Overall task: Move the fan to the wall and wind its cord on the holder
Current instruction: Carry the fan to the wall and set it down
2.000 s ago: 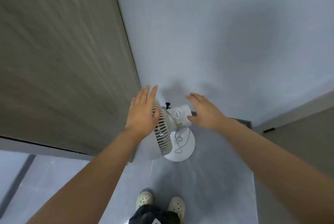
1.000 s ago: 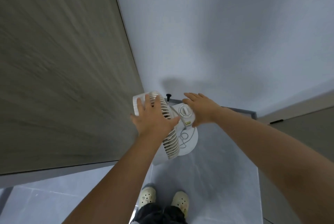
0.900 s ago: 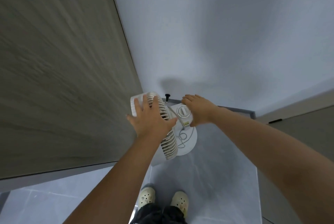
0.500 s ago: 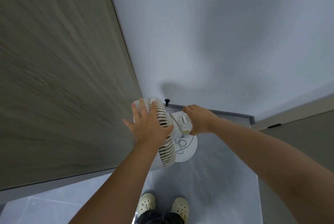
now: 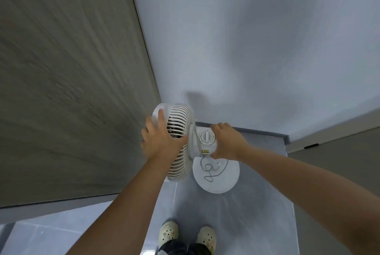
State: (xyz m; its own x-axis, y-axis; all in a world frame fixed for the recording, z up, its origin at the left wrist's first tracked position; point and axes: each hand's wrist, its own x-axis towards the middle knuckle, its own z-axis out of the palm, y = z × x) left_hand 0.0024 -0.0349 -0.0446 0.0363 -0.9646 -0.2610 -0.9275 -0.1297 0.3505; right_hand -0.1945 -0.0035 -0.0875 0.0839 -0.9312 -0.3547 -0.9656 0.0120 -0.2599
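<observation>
The white pedestal fan (image 5: 182, 116) stands in a corner, seen from straight above, its head close to both the wood-grain panel (image 5: 72, 90) at nine o'clock and the pale wall (image 5: 246, 48) at twelve o'clock. Whether it touches either one cannot be told. The slatted grille faces toward nine o'clock, and the motor housing (image 5: 202, 145) juts out toward three o'clock, with a round dial (image 5: 207, 137) on top and a small yellow label (image 5: 205, 151) at its six o'clock edge.

The left hand (image 5: 159, 141) lies flat on the grille with its fingers spread and straight, pointing toward twelve o'clock. The thumb reaches toward the housing. The right hand (image 5: 228, 143) grips the fan by the motor housing from the three o'clock side, with its fingers curled over the far end.

At five o'clock from the head, the round white base (image 5: 224, 182) sits on the grey floor (image 5: 236, 213). The thin grey cord (image 5: 211, 169) lies on the base in loose loops, unwound, and one strand climbs across the housing beside the dial.

A grey skirting strip (image 5: 257, 132) runs along the foot of the wall at two o'clock from the fan. At six o'clock, near the bottom edge, are the person's two cream clogs (image 5: 167, 232), toes pointing toward the fan.
</observation>
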